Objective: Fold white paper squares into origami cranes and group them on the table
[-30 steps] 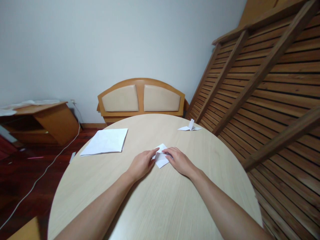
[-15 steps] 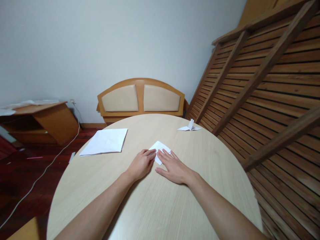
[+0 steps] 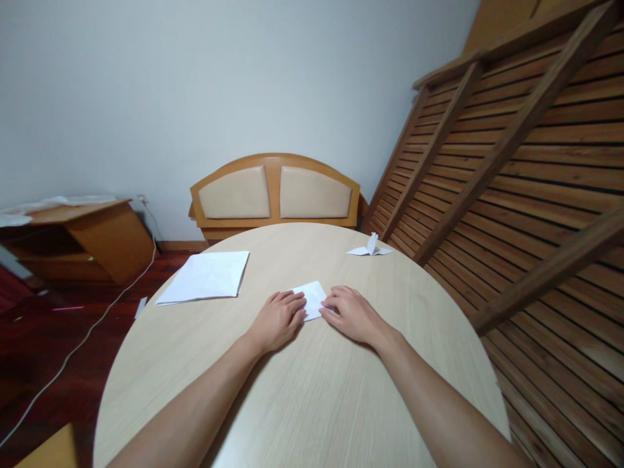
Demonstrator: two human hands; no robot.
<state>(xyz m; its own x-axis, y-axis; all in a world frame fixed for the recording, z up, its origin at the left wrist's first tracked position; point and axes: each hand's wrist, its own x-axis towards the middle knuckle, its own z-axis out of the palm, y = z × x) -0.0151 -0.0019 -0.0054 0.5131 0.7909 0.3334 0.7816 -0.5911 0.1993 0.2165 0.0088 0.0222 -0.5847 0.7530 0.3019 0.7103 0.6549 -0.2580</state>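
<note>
A small folded sheet of white paper [image 3: 312, 298] lies flat on the round table between my hands. My left hand [image 3: 279, 317] rests over its left side, fingers curled together and pressing it against the tabletop; that side of the paper is hidden. At the right edge, my right hand [image 3: 351, 313] has its thumb and fingers closed on the paper. Farther back on the right stands a white origami crane [image 3: 371, 247] with its wings spread, apart from both hands.
A stack of white paper [image 3: 205, 276] lies at the table's left. The round wooden table [image 3: 312, 403] fills the foreground. Beyond it stand a padded headboard [image 3: 275, 221], a slatted wooden frame [image 3: 492, 169] leaning at the right, and a low cabinet [image 3: 104, 237] at the left.
The small paper has turned, so an edge rather than a corner now faces me. My right hand has moved right, from lying spread on it to gripping its right edge.
</note>
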